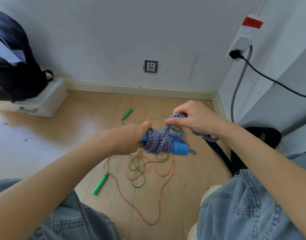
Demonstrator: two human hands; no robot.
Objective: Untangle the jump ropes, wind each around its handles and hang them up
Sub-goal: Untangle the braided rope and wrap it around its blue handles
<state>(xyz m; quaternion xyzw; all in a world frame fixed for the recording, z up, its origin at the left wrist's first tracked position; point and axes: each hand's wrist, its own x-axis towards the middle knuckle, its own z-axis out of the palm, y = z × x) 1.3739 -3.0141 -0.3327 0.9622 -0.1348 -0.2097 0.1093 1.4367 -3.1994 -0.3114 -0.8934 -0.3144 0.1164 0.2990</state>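
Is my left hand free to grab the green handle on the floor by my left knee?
Probably not yet: the left hand grips the blue handles. Nothing covers the green handle.

The wooden floor carries a loose tangle of thin green and red rope, two green handles, and a white box by the wall.

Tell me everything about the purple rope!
The purple rope is thick, braided cord in purple and white, like cotton. Most is wound in fat coils round two blue handles. The left hand grips that bundle; the right hand pinches a loose loop above it. A tail hangs under the right wrist.
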